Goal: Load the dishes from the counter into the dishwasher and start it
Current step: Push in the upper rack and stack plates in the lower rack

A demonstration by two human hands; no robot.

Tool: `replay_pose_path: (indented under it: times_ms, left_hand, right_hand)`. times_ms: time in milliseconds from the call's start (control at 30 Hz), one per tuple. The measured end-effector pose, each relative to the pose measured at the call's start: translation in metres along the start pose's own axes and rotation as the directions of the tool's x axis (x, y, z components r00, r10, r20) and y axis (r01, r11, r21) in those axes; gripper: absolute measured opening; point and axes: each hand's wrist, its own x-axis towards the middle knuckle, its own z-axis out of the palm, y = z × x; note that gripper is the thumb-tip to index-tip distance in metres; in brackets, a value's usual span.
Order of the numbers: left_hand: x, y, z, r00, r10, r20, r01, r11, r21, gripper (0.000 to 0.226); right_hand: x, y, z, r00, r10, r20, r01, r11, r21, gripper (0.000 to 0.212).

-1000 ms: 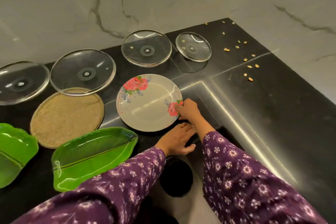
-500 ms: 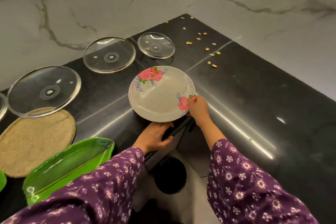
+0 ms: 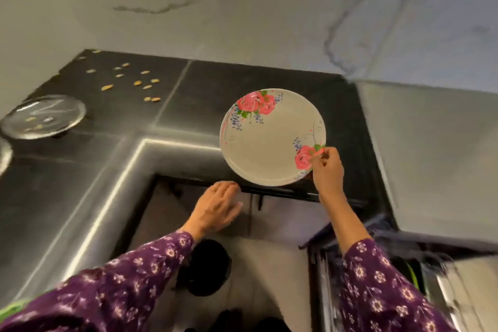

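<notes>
We hold the flowered plate [image 3: 269, 140] in the air over the near edge of the dark table [image 3: 242, 81], tilted with its face toward us. Our right hand [image 3: 327, 172] pinches the rim at the plate's five o'clock, thumb on the rose print and the other fingers [image 3: 318, 155] behind. That is the only grip. Our left hand [image 3: 215, 207] hangs at the plate's seven o'clock, just below the rim and apart from it, with its fingers loose, spread and holding nothing.

The main risk, as we judge it, is that one-sided pinch. Most of the plate's weight sits away from the grip, so a quick swing could make it pivot and slip out. Its lower rim is also close to the table's front edge and could knock it on the way down.

What looks like the open dishwasher [image 3: 447, 294] lies at five o'clock in our view, badly blurred. We cannot tell which slots are free, so a hurried placement could strike the rack or something already loaded.

The glass lid [image 3: 44, 116] at nine o'clock and the scattered seeds [image 3: 147, 86] at ten o'clock are well apart from all this.
</notes>
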Motion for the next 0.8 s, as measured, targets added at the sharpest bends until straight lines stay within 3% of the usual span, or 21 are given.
replay_pose_path:
  times_ms: [167, 400, 467, 600, 700, 800]
  left_hand:
    - [0.081, 0.129, 0.059, 0.971, 0.236, 0.031, -0.226, 0.956, -0.188, 0.03]
    - [0.153, 0.292, 0.135, 0.888, 0.458, 0.04, -0.413, 0.834, -0.366, 0.029]
    - [0.166, 0.334, 0.161, 0.806, 0.59, 0.038, -0.534, 0.754, -0.384, 0.028]
    - [0.196, 0.405, 0.208, 0.532, 0.836, 0.132, -0.769, 0.542, -0.338, 0.031]
    - [0.226, 0.45, 0.229, 0.379, 0.901, 0.212, -0.849, 0.429, -0.308, 0.032]
    - [0.26, 0.475, 0.254, 0.293, 0.905, 0.308, -0.87, 0.386, -0.306, 0.033]
  right_hand:
    - [-0.016, 0.071, -0.149, 0.938, 0.112, -0.329, -0.087, 0.992, 0.092, 0.006]
    - [-0.067, 0.171, -0.328, 0.704, 0.312, -0.638, -0.248, 0.95, 0.19, 0.007]
    - [-0.084, 0.199, -0.368, 0.646, 0.355, -0.675, -0.284, 0.934, 0.219, 0.008]
    - [-0.11, 0.257, -0.425, 0.567, 0.398, -0.721, -0.378, 0.903, 0.202, 0.006]
    - [-0.119, 0.3, -0.453, 0.507, 0.453, -0.733, -0.441, 0.867, 0.231, 0.008]
    - [-0.117, 0.338, -0.468, 0.498, 0.425, -0.756, -0.46, 0.868, 0.185, 0.008]
